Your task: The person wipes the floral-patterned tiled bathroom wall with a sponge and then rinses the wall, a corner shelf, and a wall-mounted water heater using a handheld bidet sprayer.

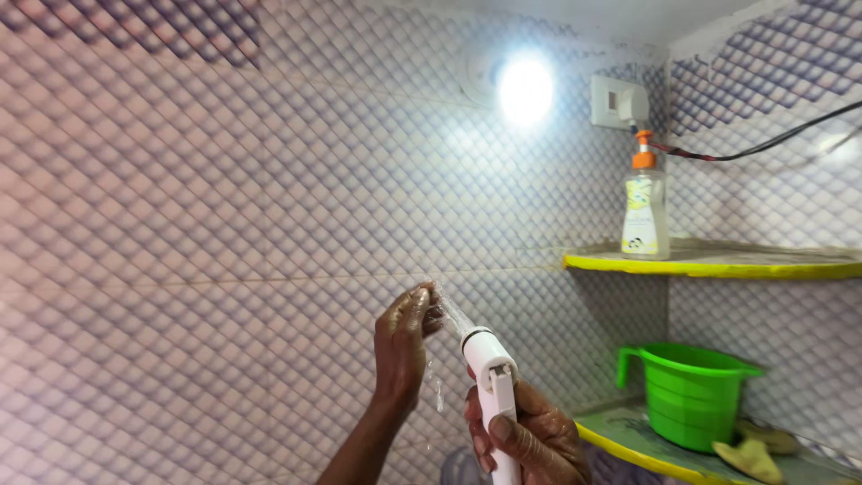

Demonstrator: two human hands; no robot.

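The right hand (525, 436) is wrapped around the handle of a white spray nozzle (489, 373), thumb lying along its trigger lever, and a thin jet of water leaves the tip toward the upper left. The left hand (404, 337) is raised with its fingers loosely bunched, holding nothing — its fingertips (422, 295) sit right in the stream, and drops run down below the palm.

To rinse well here, a light, steady press on the lever looks wiser than a hard one, since the tiled wall (224, 224) is close behind and a strong jet would splash back. Turning the left hand slowly in the stream would wet every side, with the nozzle kept aimed away from the wall socket (615, 103).

Taking the nozzle as landmark: the left hand is just up and to its left, almost touching the tip; the right hand is directly below it. Far to its right stand a soap pump bottle (645, 207) on a yellow-edged shelf (718, 266) and — lower — a green mug (691, 391).
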